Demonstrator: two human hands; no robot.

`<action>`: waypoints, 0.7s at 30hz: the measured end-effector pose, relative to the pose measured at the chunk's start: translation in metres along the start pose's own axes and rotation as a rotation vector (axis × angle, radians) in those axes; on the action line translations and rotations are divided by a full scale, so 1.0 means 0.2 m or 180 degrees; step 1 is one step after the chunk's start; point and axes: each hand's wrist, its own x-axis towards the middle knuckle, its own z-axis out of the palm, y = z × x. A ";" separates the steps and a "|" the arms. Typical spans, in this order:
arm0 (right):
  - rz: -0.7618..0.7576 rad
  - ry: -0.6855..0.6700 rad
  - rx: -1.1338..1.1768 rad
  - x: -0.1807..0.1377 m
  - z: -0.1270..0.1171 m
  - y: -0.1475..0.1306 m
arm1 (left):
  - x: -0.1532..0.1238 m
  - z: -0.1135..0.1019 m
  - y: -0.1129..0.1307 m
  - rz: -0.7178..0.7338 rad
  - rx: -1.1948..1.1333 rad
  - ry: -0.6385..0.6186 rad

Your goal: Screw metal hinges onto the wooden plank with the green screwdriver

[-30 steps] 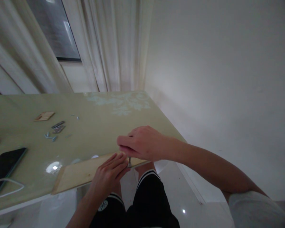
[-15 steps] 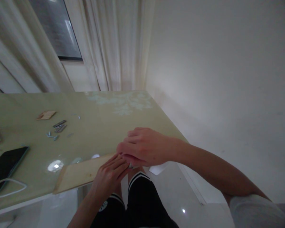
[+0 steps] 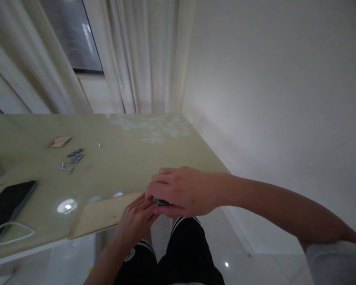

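A pale wooden board (image 3: 102,215) lies along the near edge of the green table (image 3: 127,158), one end past the table's corner. My left hand (image 3: 135,219) rests flat on the board's right end, fingers stretched out and together. My right hand (image 3: 180,190) is curled just above it, its fingers closed round a small dark green thing (image 3: 161,202) that barely shows. In an earlier frame a thin dark metal shaft stood under this hand; it is hidden now.
Several small metal plates and screws (image 3: 71,160) and a small wooden piece (image 3: 58,141) lie at the table's far left. A dark tablet (image 3: 7,200) with a white cable (image 3: 13,233) sits at the left edge. Curtains and a white wall stand behind.
My right hand has turned and dropped slightly over the board's end; the thin metal shaft seen below it before is now covered. My left hand has stayed on the board.
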 end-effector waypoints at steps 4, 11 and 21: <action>0.1212 -0.0438 -0.0198 0.01 -0.07 0.01 | -0.02 0.02 -0.02 0.0122 0.0054 -0.0066; 0.1359 -0.0699 -0.0511 0.08 -0.10 0.01 | -0.04 0.06 -0.04 0.0137 0.0005 0.0041; 0.2133 -0.2064 -0.0477 0.11 -0.19 0.10 | -0.02 0.05 -0.03 0.0060 -0.0066 -0.0031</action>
